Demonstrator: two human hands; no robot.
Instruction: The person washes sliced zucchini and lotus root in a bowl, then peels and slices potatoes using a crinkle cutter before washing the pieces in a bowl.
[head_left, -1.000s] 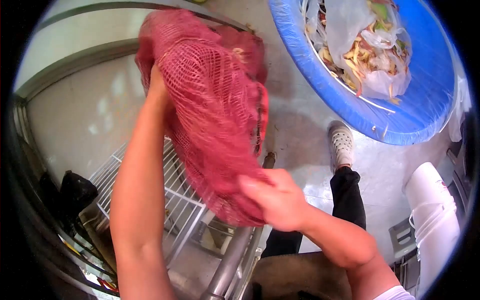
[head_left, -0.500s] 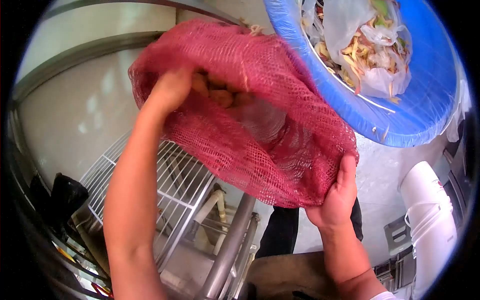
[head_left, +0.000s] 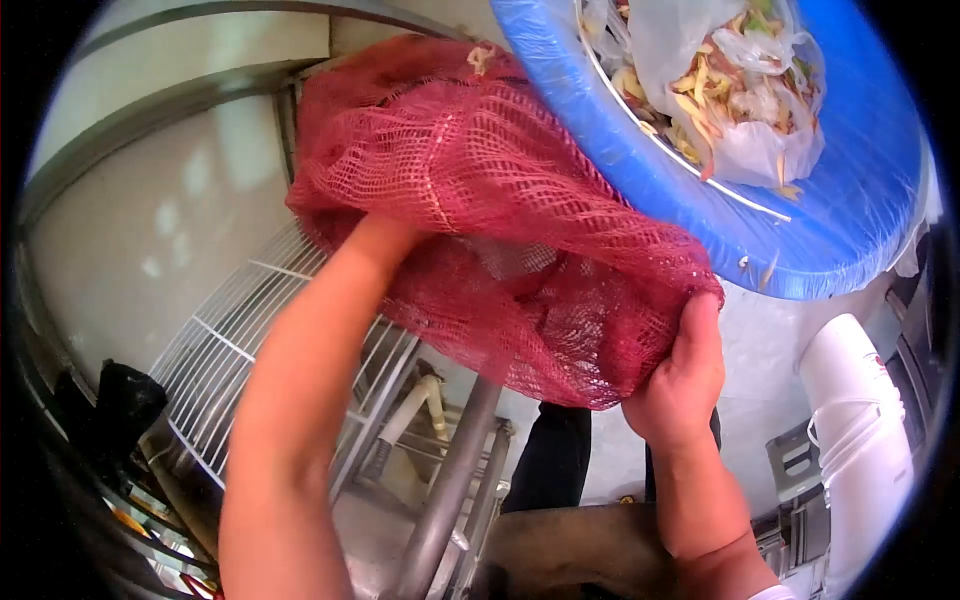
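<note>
A red mesh sack point(head_left: 480, 150) hangs open across the upper middle. My left hand point(head_left: 395, 240) reaches inside its mouth; only the wrist side shows and the mesh hides the fingers. At the sack's right end, my right hand point(head_left: 682, 375) grips the rim, with the thumb up along the mesh and the fingers behind it. The inside of the sack shows folded mesh, and its contents are hidden from view now.
A blue plastic-covered tub point(head_left: 850, 235) at upper right holds peelings point(head_left: 700, 100) and clear plastic bags. White wire rack point(head_left: 215, 345) and metal pipe point(head_left: 455, 490) lie below the sack. White buckets point(head_left: 860, 420) stand right, a black bag point(head_left: 130, 400) left.
My left hand has gone deeper into the sack, and the round brown items seen beside it before are now hidden. The sack's left end has shifted right. My right hand keeps its hold.
</note>
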